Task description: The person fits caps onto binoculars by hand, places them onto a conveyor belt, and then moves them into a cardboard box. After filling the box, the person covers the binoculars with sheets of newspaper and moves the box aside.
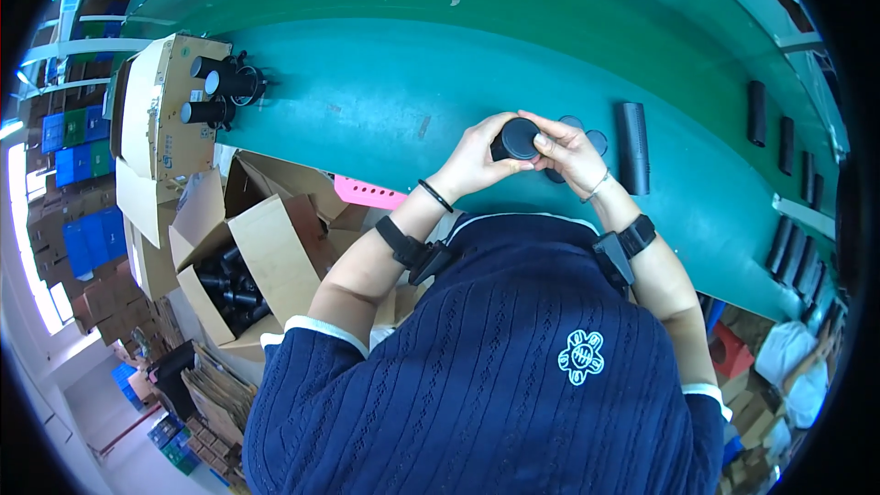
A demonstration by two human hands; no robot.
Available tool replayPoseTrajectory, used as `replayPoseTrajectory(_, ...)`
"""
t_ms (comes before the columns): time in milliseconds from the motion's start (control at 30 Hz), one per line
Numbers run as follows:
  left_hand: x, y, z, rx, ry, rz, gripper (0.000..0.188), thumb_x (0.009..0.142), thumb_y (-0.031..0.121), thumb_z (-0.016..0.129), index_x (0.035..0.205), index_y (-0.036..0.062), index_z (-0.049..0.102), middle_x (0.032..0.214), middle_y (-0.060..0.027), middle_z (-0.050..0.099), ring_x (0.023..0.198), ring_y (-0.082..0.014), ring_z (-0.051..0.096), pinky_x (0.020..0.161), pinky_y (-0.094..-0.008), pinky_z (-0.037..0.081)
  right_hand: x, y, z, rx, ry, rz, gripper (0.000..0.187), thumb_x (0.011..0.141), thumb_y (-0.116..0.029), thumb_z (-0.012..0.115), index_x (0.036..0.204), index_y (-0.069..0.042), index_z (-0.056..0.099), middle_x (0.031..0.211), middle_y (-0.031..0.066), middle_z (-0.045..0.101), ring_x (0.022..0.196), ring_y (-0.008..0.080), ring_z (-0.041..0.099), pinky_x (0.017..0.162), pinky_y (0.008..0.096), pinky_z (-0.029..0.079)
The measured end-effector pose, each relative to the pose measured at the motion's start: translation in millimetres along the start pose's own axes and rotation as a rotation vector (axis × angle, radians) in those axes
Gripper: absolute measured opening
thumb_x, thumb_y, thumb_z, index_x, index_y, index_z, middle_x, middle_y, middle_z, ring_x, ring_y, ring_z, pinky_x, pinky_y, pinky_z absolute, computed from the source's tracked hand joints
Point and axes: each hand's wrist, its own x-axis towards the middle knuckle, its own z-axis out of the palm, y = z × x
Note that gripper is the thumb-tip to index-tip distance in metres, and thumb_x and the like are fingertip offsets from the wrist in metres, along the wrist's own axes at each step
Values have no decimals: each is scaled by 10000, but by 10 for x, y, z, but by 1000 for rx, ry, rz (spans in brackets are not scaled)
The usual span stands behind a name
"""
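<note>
Bench (367, 82): long green worktop, turquoise up front, darker strip at the back
Black tube (632, 148): lying right of centre, on its own
Dark discs (597, 141): little bunch just left of that tube, partly hidden
Far-right tubes (757, 114): bunch more black ones, spaced out
Scrap (454, 0): tiny, pale, on the darker strip lol

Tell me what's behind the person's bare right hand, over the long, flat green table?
Small, dark, round-edged pieces peek out on the table behind the right hand. The hand covers parts of them, so their whole shapes and exact number can't be seen.
</note>
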Motion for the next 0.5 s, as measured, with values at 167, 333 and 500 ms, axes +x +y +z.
replayPoseTrajectory(167, -57, 20, 20, -99, -60, -22, 674, 747, 239, 759, 1281, 18, 412, 1200, -185, 528, 1134, -293, 535, 927, -363, 438, -35, -9, 29, -26, 0, -30, 378, 947, -199, 538, 1318, -131, 521, 984, -11, 619, 768, 54, 573, 612, 195, 502)
replayPoseTrajectory(333, -107, -51, 51, -397, -52, -180, 535, 868, 228, 586, 1302, 15, 358, 1215, -172, 476, 1135, -253, 491, 943, -348, 409, 3, -125, 149, -257, 49, -19, 407, 938, -163, 542, 1340, -118, 492, 1048, 5, 556, 754, 63, 559, 591, 191, 499)
replayPoseTrajectory(500, -131, -1, 77, -328, 25, -166, 429, 890, 169, 463, 1276, 8, 366, 1154, -144, 486, 1066, -211, 493, 921, -332, 413, -39, -72, 269, -220, 29, -186, 485, 862, -61, 626, 1329, -101, 501, 995, 14, 485, 703, 67, 542, 575, 198, 491)
